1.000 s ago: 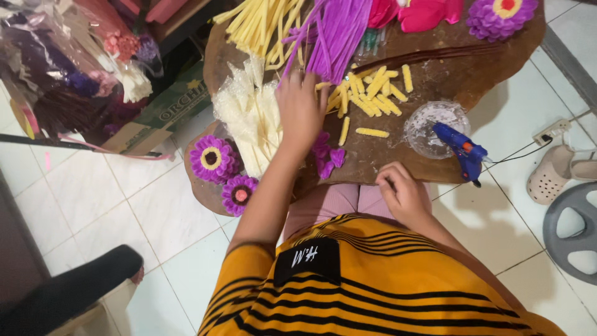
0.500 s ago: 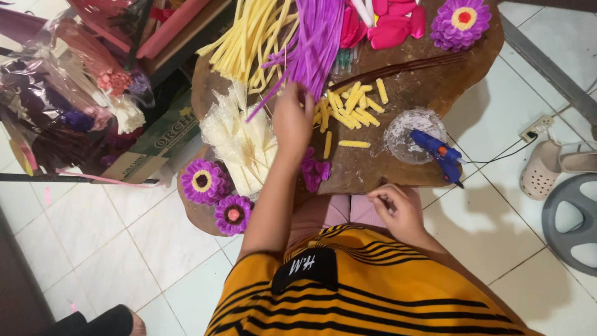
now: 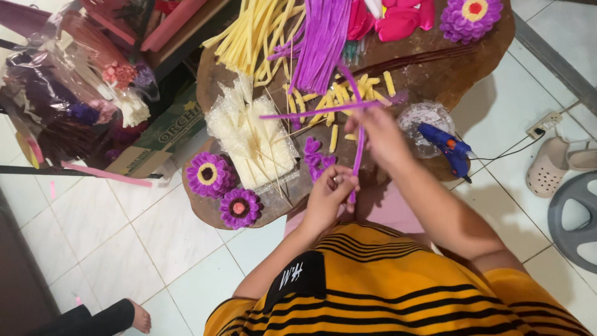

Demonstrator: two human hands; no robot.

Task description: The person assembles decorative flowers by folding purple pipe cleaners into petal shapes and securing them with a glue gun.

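purple pipe cleaners, two of them, are crossed above the near edge of the worktop: one runs nearly level from left to right, the other drops from up near the purple bundle down toward my lap. my right hand has its grip closed on them where they cross, fingers pinched together around the stems. my left hand sits lower, its grip clamped on the bottom end of the hanging one, thumb and fingers tight on it.

just beside my left hand lie small purple petal pieces and a clear bag of pale cream sticks. short yellow cut pieces are scattered under the crossed stems. farther up the worktop are a bundle of long purple pipe cleaners and a bundle of yellow ones. right of my right hand a blue glue gun rests against a clear round dish. two finished purple flowers sit at the left rim, another at the far right corner. a bare foot of someone else is on the tiled floor.
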